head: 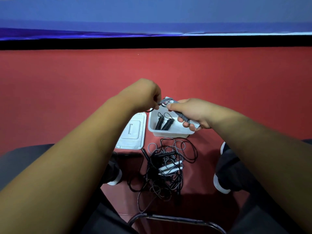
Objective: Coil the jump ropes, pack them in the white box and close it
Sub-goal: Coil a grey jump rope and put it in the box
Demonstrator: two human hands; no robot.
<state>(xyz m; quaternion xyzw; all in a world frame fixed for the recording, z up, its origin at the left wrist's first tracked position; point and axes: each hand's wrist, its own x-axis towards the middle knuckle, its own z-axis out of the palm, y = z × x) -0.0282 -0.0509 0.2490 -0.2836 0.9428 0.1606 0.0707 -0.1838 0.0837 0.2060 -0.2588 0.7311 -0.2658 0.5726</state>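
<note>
1. The right hand [190,114] curls its fingers tight round the grey jump rope [181,115], which is wound up on its handles.
2. The left hand [145,95] pinches the rope's cord.
3. Both are above the white box [168,132], which has a black rope [164,123] inside.

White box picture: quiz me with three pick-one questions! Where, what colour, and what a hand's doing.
1. The flat white plastic lid lies: A on a shelf; B on the red floor, left of the white plastic box; C on a lap.
2. The ribbed handles in the box are: A black; B yellow; C green.
3. The right hand is: A flat; B gripping a grey jump rope; C waving.
Answers: B, it lies beside the box; A, both look black; B, fingers curl round it.
</note>
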